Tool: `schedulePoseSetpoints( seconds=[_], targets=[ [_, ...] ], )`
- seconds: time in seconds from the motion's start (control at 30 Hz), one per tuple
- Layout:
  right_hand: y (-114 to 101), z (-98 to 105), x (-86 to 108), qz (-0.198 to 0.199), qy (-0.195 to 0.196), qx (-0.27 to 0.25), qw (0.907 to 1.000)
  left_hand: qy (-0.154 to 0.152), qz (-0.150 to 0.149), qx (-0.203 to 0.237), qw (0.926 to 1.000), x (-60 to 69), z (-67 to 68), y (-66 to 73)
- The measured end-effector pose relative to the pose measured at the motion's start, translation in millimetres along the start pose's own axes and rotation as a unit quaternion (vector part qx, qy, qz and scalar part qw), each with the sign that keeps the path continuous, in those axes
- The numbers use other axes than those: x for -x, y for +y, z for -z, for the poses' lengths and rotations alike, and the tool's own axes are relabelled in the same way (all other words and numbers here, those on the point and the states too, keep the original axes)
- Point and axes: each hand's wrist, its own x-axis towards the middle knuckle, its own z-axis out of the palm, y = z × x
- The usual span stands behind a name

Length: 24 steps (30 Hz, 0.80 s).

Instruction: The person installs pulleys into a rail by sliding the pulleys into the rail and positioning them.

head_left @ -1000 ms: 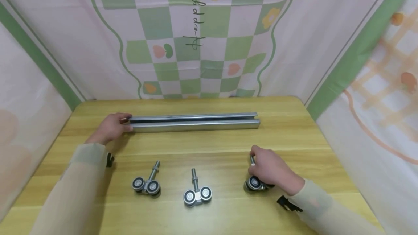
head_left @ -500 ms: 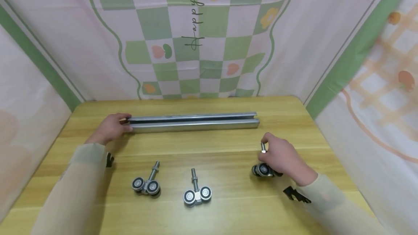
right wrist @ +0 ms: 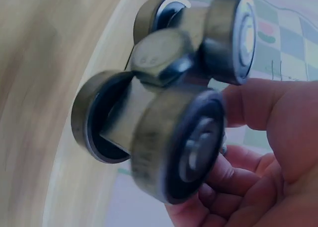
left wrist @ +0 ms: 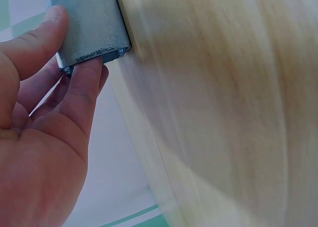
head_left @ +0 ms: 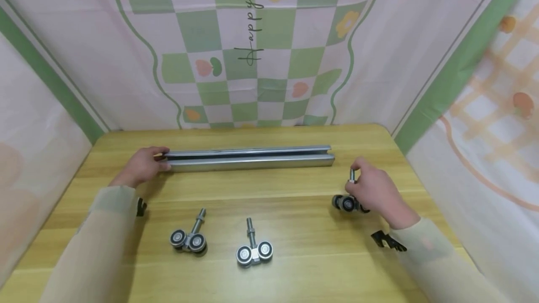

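A checked, printed curtain (head_left: pixel 236 27) hangs beyond the far edge of the wooden counter (head_left: pixel 311 279). Near that edge lies a metal rail (head_left: pixel 252 163); my left grip (head_left: pixel 143 166) pinches its left end. My right grip (head_left: pixel 376 191), fingers drawn together, pinches the bolt (head_left: pixel 352 174) of a four-wheeled roller (head_left: pixel 348 204) toward the counter's right edge. Nearer me lie a left roller (head_left: pixel 188 240) and a middle roller (head_left: pixel 254 252).
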Motion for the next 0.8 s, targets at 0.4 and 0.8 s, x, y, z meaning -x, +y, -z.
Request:
schedulePoseSetpoints(
  seconds=[0.4, 0.8],
  targets=[
    [17.5, -2.8, -7.8, 0.001, 0.082, 0.001, 0.9966, 0.004, -0.005, 0.003, 1.0, -2.0, -1.5, -1.9],
    [36.9, -6.0, -16.8, -0.009, 0.139, 0.003, 0.9902, 0.005, -0.003, 0.003, 1.0, -2.7, -1.6, -1.5]
  ],
)
